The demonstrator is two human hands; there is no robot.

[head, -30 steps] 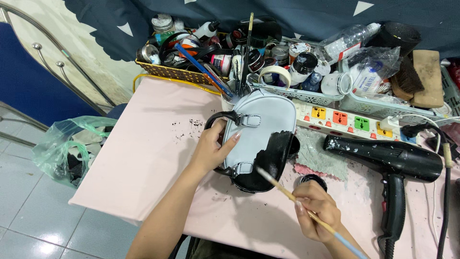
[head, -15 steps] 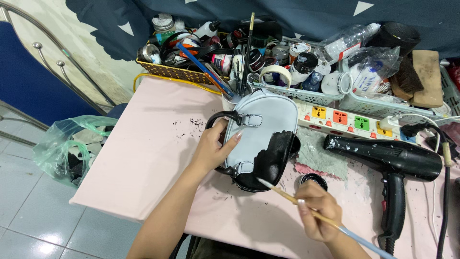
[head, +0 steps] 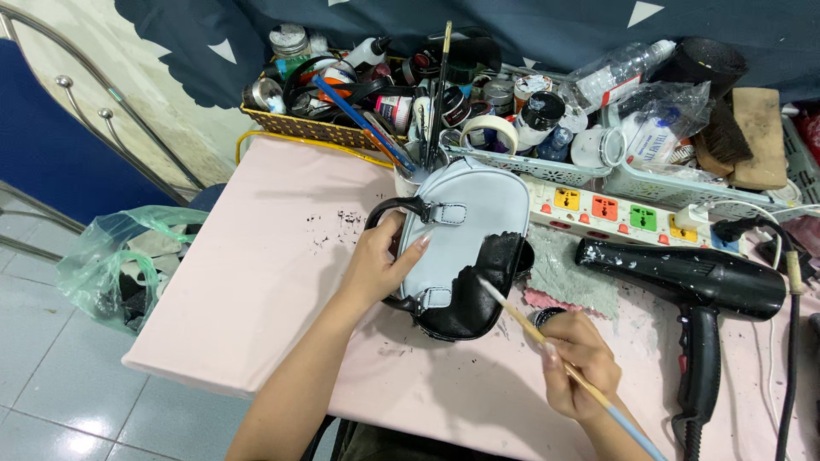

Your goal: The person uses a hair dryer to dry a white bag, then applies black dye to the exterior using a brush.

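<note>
Broadly, a pink table (head: 256, 282) under everything, bearing a small handbag (head: 465, 230) mostly painted pale blue-grey, one black patch left at the corner nearest the brush hand. Left hand (head: 380, 265) clamped over the bag's near edge by the black handle, pinning it flat. Right hand (head: 581, 363) pinched around a thin paintbrush (head: 547, 341), bristle tip touching the border between pale paint and black.

For a clean result, probably best to keep the left-hand hold firm and off the wet area, drag short strokes away from the painted edge toward the black corner, and reload from the small dark jar (head: 540, 318) just left of the brush hand; contents hard to make out from here.

Beyond the bag, a yellow wicker basket (head: 299, 128) crammed with jars, tape and tools, and pale plastic trays (head: 547, 166) holding pots, a tape roll and bottles. Right of the brush hand, a black hairdryer (head: 692, 282); past it, a power strip (head: 623, 209)
</note>
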